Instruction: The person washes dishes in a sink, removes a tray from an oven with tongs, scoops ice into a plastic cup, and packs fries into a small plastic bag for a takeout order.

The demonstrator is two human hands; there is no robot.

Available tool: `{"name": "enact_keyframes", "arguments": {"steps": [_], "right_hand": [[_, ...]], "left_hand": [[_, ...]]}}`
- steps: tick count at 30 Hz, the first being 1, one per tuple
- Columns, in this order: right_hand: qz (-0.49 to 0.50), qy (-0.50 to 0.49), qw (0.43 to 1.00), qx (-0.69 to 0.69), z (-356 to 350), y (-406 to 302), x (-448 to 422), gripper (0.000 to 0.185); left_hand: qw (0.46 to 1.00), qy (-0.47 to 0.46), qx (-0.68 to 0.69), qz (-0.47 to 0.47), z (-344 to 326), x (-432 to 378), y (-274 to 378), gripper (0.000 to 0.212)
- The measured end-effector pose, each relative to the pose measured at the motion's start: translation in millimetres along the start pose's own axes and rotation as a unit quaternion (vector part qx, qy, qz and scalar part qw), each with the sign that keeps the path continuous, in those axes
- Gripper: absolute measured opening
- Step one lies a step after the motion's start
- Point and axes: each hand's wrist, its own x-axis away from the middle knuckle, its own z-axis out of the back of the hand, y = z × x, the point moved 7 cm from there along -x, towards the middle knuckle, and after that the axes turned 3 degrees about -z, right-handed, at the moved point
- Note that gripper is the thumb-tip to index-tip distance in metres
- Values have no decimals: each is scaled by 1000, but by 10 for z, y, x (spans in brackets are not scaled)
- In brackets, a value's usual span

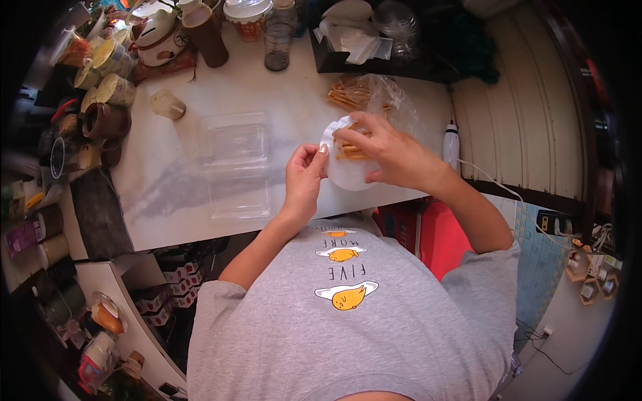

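Note:
My left hand (304, 175) pinches the left edge of a round white paper-like piece (346, 175) between thumb and fingers, above the table. Thin tan sticks, perhaps breadsticks (351, 150), lie on its upper part. My right hand (388, 148) reaches over it from the right, fingers curved across the sticks and thumb low by the edge. Whether those fingers grip anything is hidden. Just behind, a clear plastic bag (396, 103) holds more such sticks (348, 95). Left of my hands, an opened clear plastic clamshell box (238, 168) rests on the table.
A small translucent cup (168, 104) lies at the white table's (165, 210) left. Behind stand a ribbed glass bottle (278, 40), a brown vase (205, 35) and a black bin (331, 60). A white corded device (451, 145) is at right; several tubs (113, 90) crowd the left.

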Motion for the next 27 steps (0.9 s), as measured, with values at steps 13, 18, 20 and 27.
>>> {"name": "enact_keyframes", "arguments": {"steps": [13,18,20,27], "right_hand": [[-19,19,998,-50,-36,15,-10,77],[-45,19,998,-29,-108,14,-22,77],[-41,18,999,6,-134,0,-27,77],[-30,28,998,50,-151,-43,-64,80]], "left_hand": [[999,38,0,0,4,-19,81,17],[999,32,3,38,-24,22,115,18],[999,9,-28,30,-69,55,166,20],[993,-3,-109,-50,-142,94,148,21]]}}
